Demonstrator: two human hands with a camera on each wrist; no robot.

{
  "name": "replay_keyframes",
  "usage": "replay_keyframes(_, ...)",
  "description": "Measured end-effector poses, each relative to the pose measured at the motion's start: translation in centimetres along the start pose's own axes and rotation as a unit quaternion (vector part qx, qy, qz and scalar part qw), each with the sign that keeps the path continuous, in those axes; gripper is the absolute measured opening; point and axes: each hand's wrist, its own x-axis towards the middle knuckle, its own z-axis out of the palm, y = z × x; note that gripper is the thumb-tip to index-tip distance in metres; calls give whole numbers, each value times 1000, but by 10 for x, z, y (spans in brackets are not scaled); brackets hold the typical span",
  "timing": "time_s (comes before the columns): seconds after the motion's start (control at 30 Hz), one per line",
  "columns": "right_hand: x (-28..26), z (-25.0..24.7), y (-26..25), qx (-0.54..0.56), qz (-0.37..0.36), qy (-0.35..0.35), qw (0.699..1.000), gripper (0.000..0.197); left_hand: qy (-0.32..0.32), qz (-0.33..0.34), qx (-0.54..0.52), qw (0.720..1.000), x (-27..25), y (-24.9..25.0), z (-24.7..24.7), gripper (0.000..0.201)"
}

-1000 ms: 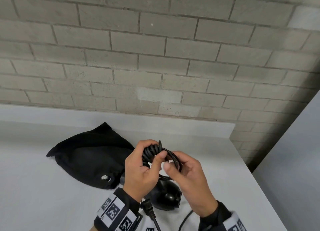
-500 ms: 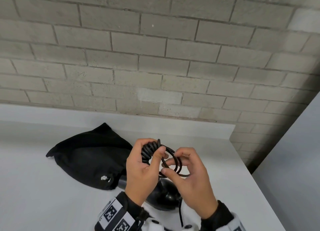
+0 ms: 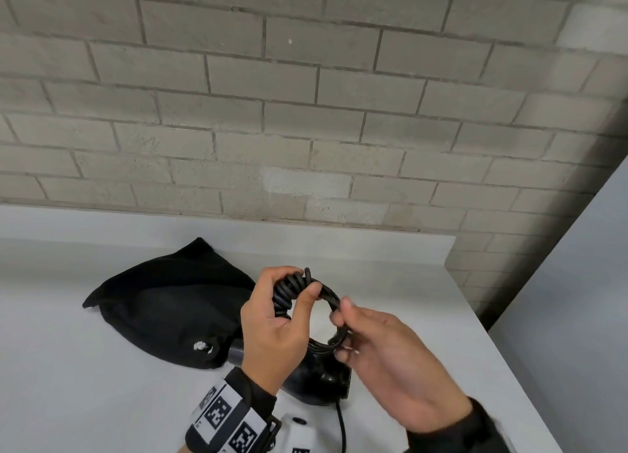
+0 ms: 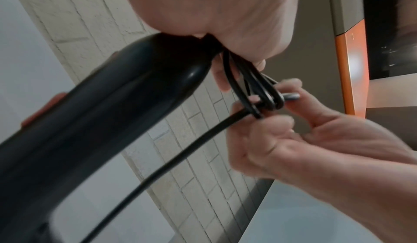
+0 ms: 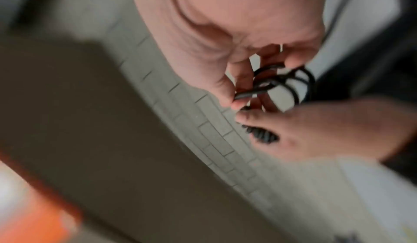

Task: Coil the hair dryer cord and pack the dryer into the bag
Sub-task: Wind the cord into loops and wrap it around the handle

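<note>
While we've got the cord [image 3: 307, 298] bunched up above the table [image 3: 102, 367], our left hand [image 3: 275, 330] has its fingers [image 3: 272, 275] and thumb curled tight round the stack of loops, so that hand is clamped on the coil. Our right hand [image 3: 390, 354] is just beside it, fingers pinched together on the loose loop at the coil's right side; the left wrist view shows those fingers [image 4: 277, 122] nipping the strands where they cross. The right wrist view is pretty blurry, but you can still make out the black loops [image 5: 282, 82] between both hands.

The hair dryer [image 3: 319, 381] sits on the table right under our hands, mostly hidden by them, with a run of cord trailing off the near edge. The black bag [image 3: 170, 303] lies flat to the left, touching or nearly touching the dryer, can't tell which. Its mouth isn't clear from here.

Room-wise, the table's right edge [image 3: 492, 357] runs close past our right hand, and the back edge meets a brick wall [image 3: 306, 112]. Loads of bare table on the left in front of the bag. A pale panel [image 3: 577, 299] stands off the right side, past the gap.
</note>
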Motion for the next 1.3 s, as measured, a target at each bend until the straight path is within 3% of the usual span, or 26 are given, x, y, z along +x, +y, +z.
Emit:
replay_keyframes(0.07,0,-2,-5,158,64,-56,984,33,-1,0,-11,1000,1,-1,0,20)
replay_keyframes(0.1,1,-4,-4,166,55,-64,983,36,-2,-3,-22,1000,2,-2,0,20)
replay_keyframes(0.13,1,-3,-2,127,26,-54,990,37,-4,-7,-35,999,2,-3,0,20)
replay_keyframes(0.2,0,-1,4,-58,-88,6,994,27,-3,-9,-52,999,4,-4,-1,18)
replay_keyframes(0.27,-2,-1,14,-270,-224,86,932,11,-3,-13,-55,998,5,-4,-2,18)
replay_keyframes(0.33,-3,-1,27,-386,-316,152,853,7,0,-19,-53,998,5,-4,-3,20)
replay_keyframes(0.4,-5,2,35,-394,-359,156,831,7,2,-19,-49,999,4,-4,-4,23)
replay_keyframes(0.47,-5,4,38,-366,-357,146,847,11,-5,-26,-47,999,4,-3,-4,26)
replay_keyframes(0.57,-7,2,30,-303,-296,108,899,17,-16,-48,-49,998,4,-2,-6,30)
replay_keyframes(0.73,-4,-6,13,-204,-202,54,956,21,-41,-45,-36,997,5,-2,-8,37)
replay_keyframes(0.9,0,-17,-8,-71,-57,-29,995,22,-90,-30,-31,995,7,-3,-12,23)
replay_keyframes(1.03,0,-19,-34,100,50,-53,992,34,-96,-15,-11,995,10,-3,-14,20)
replay_keyframes(1.13,-2,-26,-31,127,-6,-111,986,50,-82,-32,-27,996,12,-5,-14,21)
replay_keyframes(1.2,-4,-30,-13,55,-125,-125,983,59,-76,-44,-40,995,12,-7,-14,23)
replay_keyframes(1.3,-5,-29,23,-91,-267,-126,951,47,-69,-42,-38,996,12,-8,-12,25)
